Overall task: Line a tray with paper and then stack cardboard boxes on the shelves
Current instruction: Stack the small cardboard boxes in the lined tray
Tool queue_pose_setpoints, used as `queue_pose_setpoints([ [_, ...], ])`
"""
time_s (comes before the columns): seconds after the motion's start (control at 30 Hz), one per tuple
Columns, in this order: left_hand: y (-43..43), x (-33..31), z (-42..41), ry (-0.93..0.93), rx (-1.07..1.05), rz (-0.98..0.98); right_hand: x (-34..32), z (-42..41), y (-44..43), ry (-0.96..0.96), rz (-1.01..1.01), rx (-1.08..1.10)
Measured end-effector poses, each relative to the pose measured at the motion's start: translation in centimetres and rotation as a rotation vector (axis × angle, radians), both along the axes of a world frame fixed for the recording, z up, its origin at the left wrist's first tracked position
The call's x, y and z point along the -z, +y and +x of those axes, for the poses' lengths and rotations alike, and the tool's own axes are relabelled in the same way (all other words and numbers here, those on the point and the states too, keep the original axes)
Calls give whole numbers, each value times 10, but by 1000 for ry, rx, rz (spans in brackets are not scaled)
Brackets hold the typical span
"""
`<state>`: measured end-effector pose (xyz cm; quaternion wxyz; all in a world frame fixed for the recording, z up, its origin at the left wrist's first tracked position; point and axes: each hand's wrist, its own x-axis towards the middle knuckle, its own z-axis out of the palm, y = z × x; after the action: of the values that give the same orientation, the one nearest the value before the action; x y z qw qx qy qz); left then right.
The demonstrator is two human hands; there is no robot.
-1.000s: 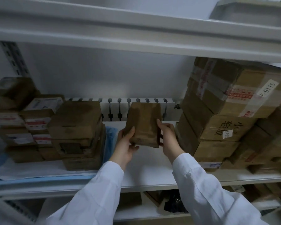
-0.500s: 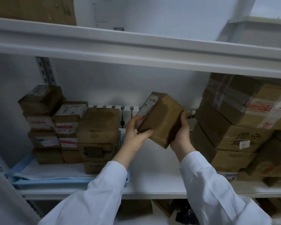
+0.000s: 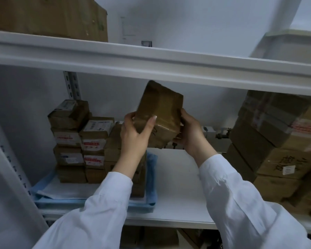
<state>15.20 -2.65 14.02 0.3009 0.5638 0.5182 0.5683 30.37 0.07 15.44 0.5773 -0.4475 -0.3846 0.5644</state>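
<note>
Cardboard box (image 3: 161, 105) higher than before

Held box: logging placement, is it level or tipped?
Tipped: the box leans, one corner up near the upper shelf, gripped by the left hand and right hand.

Middle shelf (image 3: 178, 202): white board, directly in front of me. A blue tray (image 3: 90, 203) sits at its left end, front rim close to the shelf lip. White paper (image 3: 66, 192) lines the tray floor. Small boxes (image 3: 82, 141) stand on the paper in several stacks, side by side, toward the back. At the right end, large cartons (image 3: 280, 164) are piled straight on the board. Upper shelf (image 3: 169, 69): white, carries one big brown carton (image 3: 48, 17) at left. The level below is too dim to read.
</note>
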Motion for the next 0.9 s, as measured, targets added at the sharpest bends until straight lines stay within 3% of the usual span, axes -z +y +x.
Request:
queue_pose_setpoints([
  [0.1,-1,-6,-13,-99,-59,-27,1,-21,0,-75,13,-120],
  [0.3,4,-5,-41,-120,-198,-106,7,-51,4,-167,38,-271],
  [0.6,15,2,-61,-81,-195,-185,6,-73,8,-342,-27,-238],
  [0.9,20,7,-66,-33,-171,-219,4,-80,-1,-273,-69,-188],
])
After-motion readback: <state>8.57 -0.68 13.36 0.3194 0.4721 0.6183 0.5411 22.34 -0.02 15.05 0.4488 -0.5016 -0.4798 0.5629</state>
